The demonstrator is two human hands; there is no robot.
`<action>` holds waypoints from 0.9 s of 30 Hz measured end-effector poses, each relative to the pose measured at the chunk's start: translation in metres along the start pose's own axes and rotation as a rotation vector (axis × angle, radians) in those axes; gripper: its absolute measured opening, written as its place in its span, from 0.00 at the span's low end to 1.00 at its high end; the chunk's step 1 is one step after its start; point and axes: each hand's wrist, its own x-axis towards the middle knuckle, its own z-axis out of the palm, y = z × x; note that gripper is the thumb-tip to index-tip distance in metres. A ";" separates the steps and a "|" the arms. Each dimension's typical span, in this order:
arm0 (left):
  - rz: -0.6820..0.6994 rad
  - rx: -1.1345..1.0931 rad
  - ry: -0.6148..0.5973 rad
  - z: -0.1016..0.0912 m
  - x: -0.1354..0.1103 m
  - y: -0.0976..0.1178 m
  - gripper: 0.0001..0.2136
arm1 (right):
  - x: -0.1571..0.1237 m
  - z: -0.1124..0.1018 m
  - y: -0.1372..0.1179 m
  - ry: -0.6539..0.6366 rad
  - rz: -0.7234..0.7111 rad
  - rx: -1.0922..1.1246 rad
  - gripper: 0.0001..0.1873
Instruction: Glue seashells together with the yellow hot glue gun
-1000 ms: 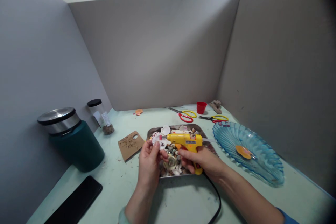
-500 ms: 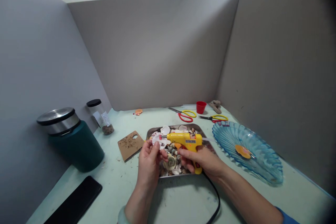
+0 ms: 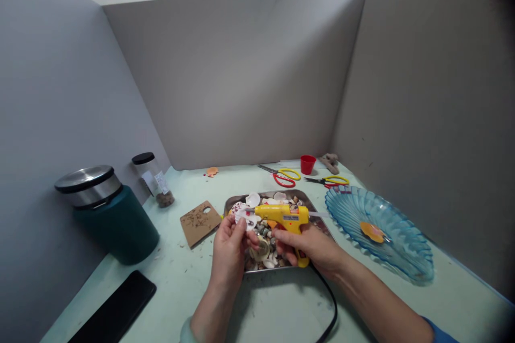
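Note:
My right hand grips the handle of a yellow hot glue gun, a finger on its trigger and its nozzle pointing left. The nozzle tip touches a white shell pinched in the fingers of my left hand. Both hands hover over a metal tray filled with several shells and small stones. The gun's black cord trails toward me on the table.
A blue glass dish with an orange shell sits at right. Two scissors and a red cup lie at the back. At left are a teal bin, a jar, a cardboard piece and a black phone.
Almost nothing moved: both hands with the glue gun and shell stay together over the tray, shifting only slightly.

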 end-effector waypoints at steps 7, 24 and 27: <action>-0.036 0.009 -0.049 0.000 0.001 0.001 0.20 | 0.000 -0.001 0.003 0.029 -0.012 0.006 0.18; -0.014 0.066 -0.016 0.002 0.000 0.002 0.19 | 0.000 0.001 0.002 0.037 -0.020 -0.029 0.17; -0.007 0.092 -0.034 0.003 -0.002 0.001 0.19 | 0.001 0.002 0.002 0.102 -0.048 -0.022 0.18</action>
